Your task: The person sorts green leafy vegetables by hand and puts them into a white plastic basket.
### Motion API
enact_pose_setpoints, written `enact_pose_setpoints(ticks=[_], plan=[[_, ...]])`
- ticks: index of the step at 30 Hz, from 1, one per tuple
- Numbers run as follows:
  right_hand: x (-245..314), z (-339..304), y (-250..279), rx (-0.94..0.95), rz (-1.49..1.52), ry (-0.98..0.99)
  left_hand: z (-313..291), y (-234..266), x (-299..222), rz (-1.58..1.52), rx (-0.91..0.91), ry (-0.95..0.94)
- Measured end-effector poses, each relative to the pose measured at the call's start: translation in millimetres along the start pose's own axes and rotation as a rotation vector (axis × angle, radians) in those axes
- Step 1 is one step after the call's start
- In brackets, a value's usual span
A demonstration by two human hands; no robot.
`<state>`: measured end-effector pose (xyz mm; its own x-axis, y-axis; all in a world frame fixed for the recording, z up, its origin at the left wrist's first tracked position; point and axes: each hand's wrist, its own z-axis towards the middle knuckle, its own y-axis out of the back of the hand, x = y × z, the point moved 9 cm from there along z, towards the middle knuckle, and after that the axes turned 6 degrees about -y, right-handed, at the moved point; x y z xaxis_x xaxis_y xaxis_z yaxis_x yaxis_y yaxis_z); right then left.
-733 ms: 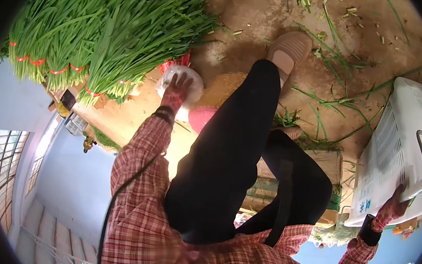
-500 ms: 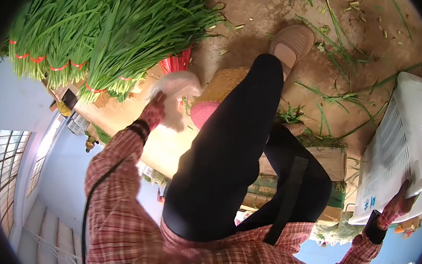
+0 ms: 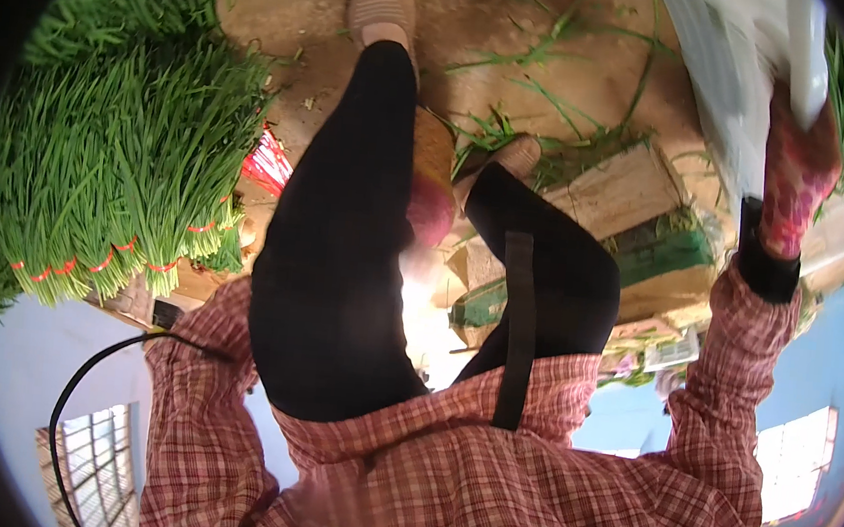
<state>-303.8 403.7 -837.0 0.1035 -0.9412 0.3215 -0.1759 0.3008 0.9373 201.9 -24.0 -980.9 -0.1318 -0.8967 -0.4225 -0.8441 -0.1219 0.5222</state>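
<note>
Floor (image 3: pixel 288 11), loose leaves (image 3: pixel 493 134), white plastic (image 3: pixel 725 74)

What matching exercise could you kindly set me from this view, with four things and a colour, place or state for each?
Things:
1. Right hand
2. Trousers
3. Green stalk bundles
4. Thin strips

Descriptions:
A. Tied with red bands
B. Bright red, in the picture's left half
C. At the edge of the white crate
D. Black

Right pairs: 1-C, 2-D, 3-A, 4-B.
</note>
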Motion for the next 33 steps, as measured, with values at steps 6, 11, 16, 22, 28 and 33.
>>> enact_pose_setpoints(ticks=[6,11,16,22,28,33], plan=[[40.9,-10.9,8.2,0.027,-0.128,-0.099,40.9,30.1,10.1,0.026,0.072,-0.023],[69.9,-22.2,7.0,-0.091,-0.004,-0.05,25.0,36.1,26.8,0.089,0.15,0.0],[-0.4,-27.2,-6.0,-0.013,0.385,-0.11,37.9,17.4,35.8,0.133,0.238,-0.001],[15.1,-10.3,-3.0,0.014,-0.037,-0.153,10.0,-0.4,52.4,0.073,0.17,0.17],[10.8,13.4,-10.6,0.061,0.34,0.046,-10.2,6.5,107.9,-0.186,-0.632,0.326],[-20.0,47.7,-11.9,0.045,-0.114,-0.031,-153.0,-25.6,102.0,-1.689,-1.615,0.577]])
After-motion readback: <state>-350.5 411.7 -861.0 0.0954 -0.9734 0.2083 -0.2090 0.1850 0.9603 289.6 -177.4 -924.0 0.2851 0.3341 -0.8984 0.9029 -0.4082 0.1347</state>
